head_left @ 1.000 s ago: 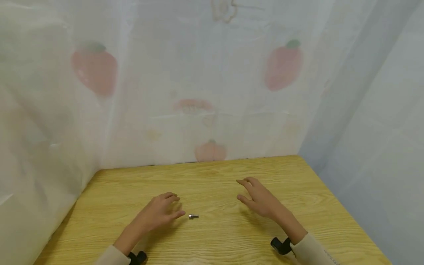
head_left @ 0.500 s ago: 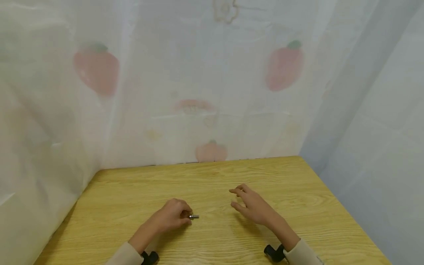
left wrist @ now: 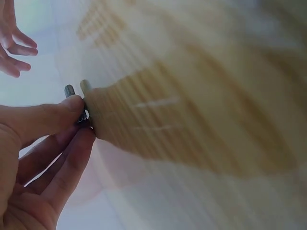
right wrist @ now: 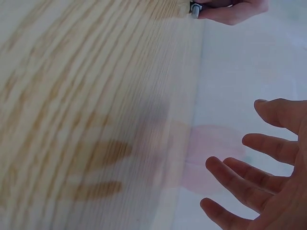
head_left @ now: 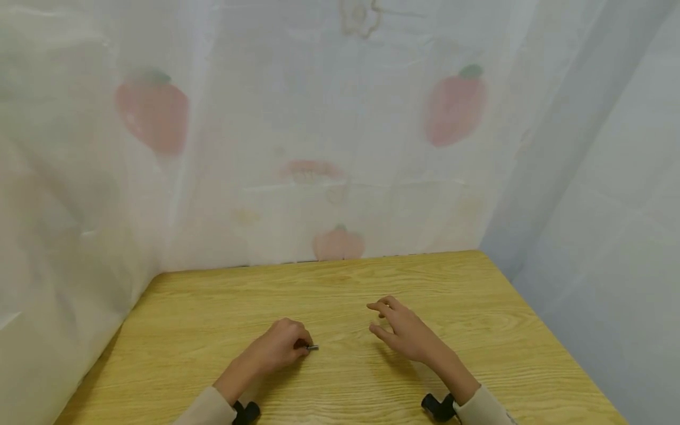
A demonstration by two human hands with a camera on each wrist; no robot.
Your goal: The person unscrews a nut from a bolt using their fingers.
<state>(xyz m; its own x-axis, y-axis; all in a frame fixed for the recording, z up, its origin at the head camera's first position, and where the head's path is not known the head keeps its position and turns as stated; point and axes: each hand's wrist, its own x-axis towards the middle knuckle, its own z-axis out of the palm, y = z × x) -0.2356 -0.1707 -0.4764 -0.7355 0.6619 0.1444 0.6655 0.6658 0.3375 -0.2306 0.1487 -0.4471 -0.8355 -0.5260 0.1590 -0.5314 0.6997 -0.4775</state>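
A small metal bolt (head_left: 314, 347) lies low at the wood-grain table, its threaded end pointing right. My left hand (head_left: 278, 347) pinches its head between thumb and fingers. In the left wrist view the threaded shank of the bolt (left wrist: 70, 91) sticks out past the thumb, and the head is mostly hidden by the fingertips. My right hand (head_left: 401, 330) hovers over the table to the right, fingers spread and loosely bent, holding nothing. The right wrist view shows the spread fingers (right wrist: 235, 184) of that hand, with the bolt (right wrist: 195, 9) in the left hand at the top.
The wood-grain table (head_left: 340, 389) reaches back to a pale curtain (head_left: 319, 118) printed with strawberries. More sheeting hangs along the left and right sides. A black wrist camera (head_left: 438, 407) sits at the right cuff, another (head_left: 247, 412) at the left.
My left hand has moved right to the bolt and closed its thumb and fingers on the head. My right hand has drifted slightly left and nearer, still holding nothing.
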